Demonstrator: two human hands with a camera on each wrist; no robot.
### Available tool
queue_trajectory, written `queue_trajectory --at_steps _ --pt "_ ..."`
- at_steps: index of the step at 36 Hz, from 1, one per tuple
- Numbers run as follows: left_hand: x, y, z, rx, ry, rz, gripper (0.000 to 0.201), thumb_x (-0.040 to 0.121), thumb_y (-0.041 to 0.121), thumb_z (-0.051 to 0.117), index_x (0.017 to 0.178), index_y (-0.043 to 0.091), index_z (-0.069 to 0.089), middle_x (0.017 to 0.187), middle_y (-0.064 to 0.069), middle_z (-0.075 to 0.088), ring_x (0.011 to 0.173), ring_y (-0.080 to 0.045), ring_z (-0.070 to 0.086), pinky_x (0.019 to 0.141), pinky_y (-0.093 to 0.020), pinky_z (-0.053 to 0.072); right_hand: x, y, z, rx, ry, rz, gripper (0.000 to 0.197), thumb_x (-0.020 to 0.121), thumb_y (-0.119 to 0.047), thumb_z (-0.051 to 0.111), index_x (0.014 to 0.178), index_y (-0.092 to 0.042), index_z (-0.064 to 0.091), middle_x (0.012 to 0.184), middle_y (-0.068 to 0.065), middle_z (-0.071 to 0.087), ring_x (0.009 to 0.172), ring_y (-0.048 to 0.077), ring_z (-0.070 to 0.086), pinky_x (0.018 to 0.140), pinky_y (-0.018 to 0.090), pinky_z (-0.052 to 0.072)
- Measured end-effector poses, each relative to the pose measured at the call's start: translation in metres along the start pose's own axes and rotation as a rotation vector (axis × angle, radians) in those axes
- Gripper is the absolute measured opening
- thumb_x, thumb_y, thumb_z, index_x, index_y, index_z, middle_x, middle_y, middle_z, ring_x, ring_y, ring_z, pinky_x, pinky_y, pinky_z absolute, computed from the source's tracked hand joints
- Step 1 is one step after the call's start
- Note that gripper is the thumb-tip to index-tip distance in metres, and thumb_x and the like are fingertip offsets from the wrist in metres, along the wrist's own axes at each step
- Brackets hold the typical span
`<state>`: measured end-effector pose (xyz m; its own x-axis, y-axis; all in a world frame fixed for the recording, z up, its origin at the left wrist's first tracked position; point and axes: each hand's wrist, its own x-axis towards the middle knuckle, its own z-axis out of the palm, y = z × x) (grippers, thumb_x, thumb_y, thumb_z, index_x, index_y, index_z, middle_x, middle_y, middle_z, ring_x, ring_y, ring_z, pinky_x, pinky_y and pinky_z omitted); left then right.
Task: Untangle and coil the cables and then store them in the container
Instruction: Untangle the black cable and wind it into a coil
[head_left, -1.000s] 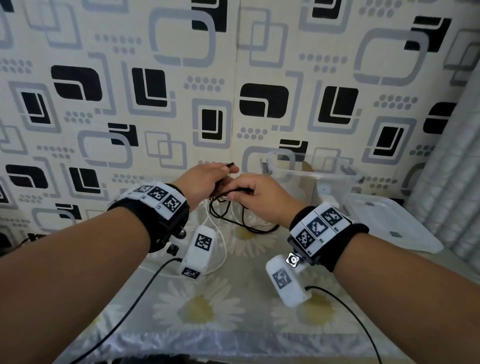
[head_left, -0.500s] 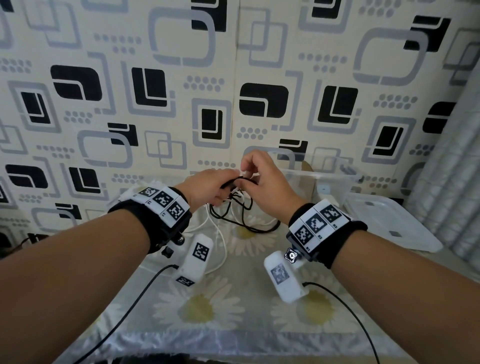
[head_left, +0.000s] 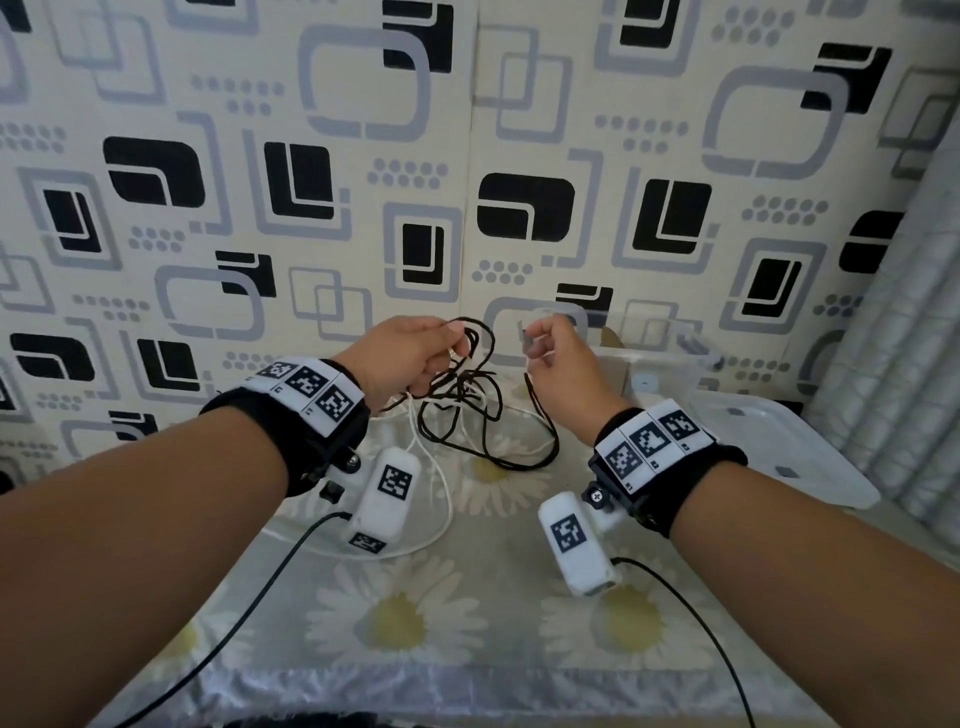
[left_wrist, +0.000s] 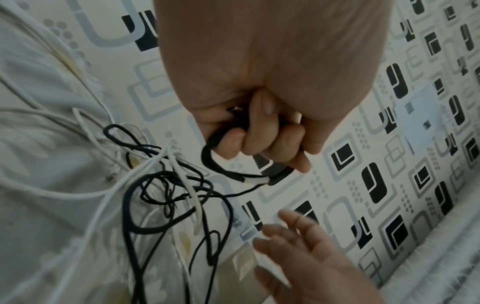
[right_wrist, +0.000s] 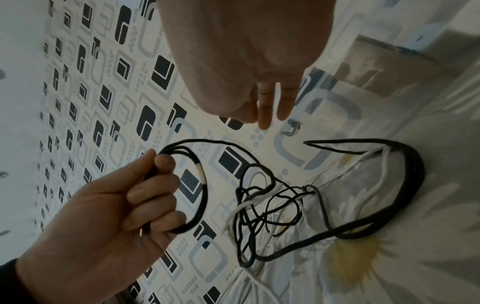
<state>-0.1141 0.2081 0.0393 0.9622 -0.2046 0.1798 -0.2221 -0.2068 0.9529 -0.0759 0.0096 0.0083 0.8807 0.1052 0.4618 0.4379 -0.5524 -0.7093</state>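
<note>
My left hand (head_left: 441, 343) is raised above the table and grips a small coil of black cable (right_wrist: 200, 185), its fingers (left_wrist: 259, 135) curled round the loops. From that coil the black cable (head_left: 483, 415) hangs into a tangle with a thinner black wire and a white cable (head_left: 441, 483) on the flowered tablecloth. My right hand (head_left: 543, 340) hovers just right of the coil with its fingers (right_wrist: 265, 111) straight and holds nothing. The clear plastic container (head_left: 670, 358) stands behind the right hand by the wall.
The container's clear lid (head_left: 779, 447) lies flat at the right of the table. A patterned wall closes the back and a pale curtain (head_left: 893, 322) hangs at the right. Wrist-camera leads (head_left: 249, 603) trail toward the table's front edge (head_left: 467, 696).
Both hands have risen from the table. The right hand let go of the black cable and drew away to the right, while the left lifted the coil.
</note>
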Motion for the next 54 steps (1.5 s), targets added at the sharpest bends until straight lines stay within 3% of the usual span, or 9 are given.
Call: queue_trajectory --at_steps 6,10,15,22,29,38,43,48,54 --pt "0.004 0.02 -0.001 -0.128 0.054 0.02 0.044 0.105 0.032 0.033 0.083 0.008 0.063 0.047 0.008 0.023 0.044 -0.008 0.016 0.051 -0.026 0.012 -0.008 0.003 0.01 -0.068 -0.26 0.132 0.023 0.093 -0.027 0.061 0.113 -0.016 0.058 0.103 0.003 0.066 0.096 0.019 0.065 0.086 0.031 0.05" --pt "0.007 0.028 -0.003 -0.111 0.065 0.046 0.044 0.106 0.028 0.031 0.087 0.008 0.065 0.049 0.008 0.024 0.046 -0.009 0.017 0.052 -0.027 0.013 -0.012 -0.002 0.024 -0.027 -0.338 0.123 0.04 0.097 -0.02 0.054 0.136 -0.013 0.049 0.106 0.006 0.064 0.083 0.021 0.067 0.058 0.015 0.045" --pt "0.011 0.04 -0.007 -0.101 0.076 0.089 0.043 0.106 0.029 0.03 0.096 0.007 0.064 0.051 0.007 0.024 0.048 -0.01 0.017 0.059 -0.031 0.012 -0.012 -0.015 0.036 -0.119 -0.4 0.014 0.027 0.099 -0.003 0.042 0.121 0.0 0.058 0.099 0.01 0.057 0.076 0.027 0.067 0.051 0.017 0.046" --pt "0.02 0.065 -0.018 -0.147 0.083 0.208 0.043 0.106 0.029 0.028 0.091 0.011 0.064 0.056 0.004 0.022 0.045 -0.008 0.018 0.05 -0.023 0.019 -0.012 -0.028 0.06 -0.366 -0.593 -0.091 0.042 0.101 -0.009 0.035 0.143 -0.013 0.043 0.122 0.01 0.056 0.121 0.031 0.052 0.08 0.023 0.031" --pt "0.026 0.089 -0.036 -0.198 0.076 0.281 0.043 0.106 0.032 0.03 0.092 0.014 0.066 0.054 0.007 0.026 0.043 -0.007 0.021 0.054 -0.023 0.023 -0.003 -0.036 0.084 -0.432 -0.7 -0.208 0.043 0.103 -0.005 0.031 0.146 -0.012 0.036 0.114 0.014 0.055 0.089 0.019 0.044 0.076 0.022 0.03" --pt "0.048 0.115 -0.065 -0.242 0.077 0.335 0.042 0.105 0.035 0.032 0.092 0.016 0.068 0.055 0.007 0.027 0.044 -0.008 0.022 0.056 -0.023 0.028 0.029 -0.041 0.1 -0.578 -0.676 -0.24 0.042 0.103 -0.013 0.034 0.145 -0.014 0.04 0.147 0.02 0.035 0.13 0.036 0.043 0.101 0.039 0.037" --pt "0.063 0.139 -0.083 -0.253 0.1 0.376 0.042 0.106 0.035 0.031 0.093 0.017 0.067 0.054 0.008 0.028 0.046 -0.009 0.02 0.057 -0.023 0.028 0.057 -0.033 0.107 -0.755 -0.824 -0.32 0.035 0.101 -0.002 0.034 0.128 0.004 0.055 0.132 0.017 0.053 0.13 0.03 0.044 0.113 0.057 0.02" --pt "0.082 0.166 -0.102 -0.327 0.152 0.441 0.044 0.106 0.035 0.03 0.092 0.018 0.068 0.058 0.007 0.024 0.05 -0.01 0.017 0.057 -0.022 0.029 0.084 -0.033 0.107 -0.689 -0.613 -0.226 0.039 0.101 -0.013 0.036 0.138 -0.007 0.046 0.149 0.017 0.034 0.136 0.033 0.035 0.095 0.031 0.028" --pt "0.1 0.163 -0.114 -0.379 0.172 0.455 0.043 0.105 0.036 0.032 0.091 0.018 0.068 0.058 0.006 0.023 0.05 -0.011 0.016 0.057 -0.022 0.029 0.093 -0.027 0.113 -0.591 -0.677 -0.07 0.033 0.097 -0.011 0.045 0.128 -0.005 0.054 0.128 0.017 0.055 0.117 0.035 0.053 0.095 0.041 0.044"
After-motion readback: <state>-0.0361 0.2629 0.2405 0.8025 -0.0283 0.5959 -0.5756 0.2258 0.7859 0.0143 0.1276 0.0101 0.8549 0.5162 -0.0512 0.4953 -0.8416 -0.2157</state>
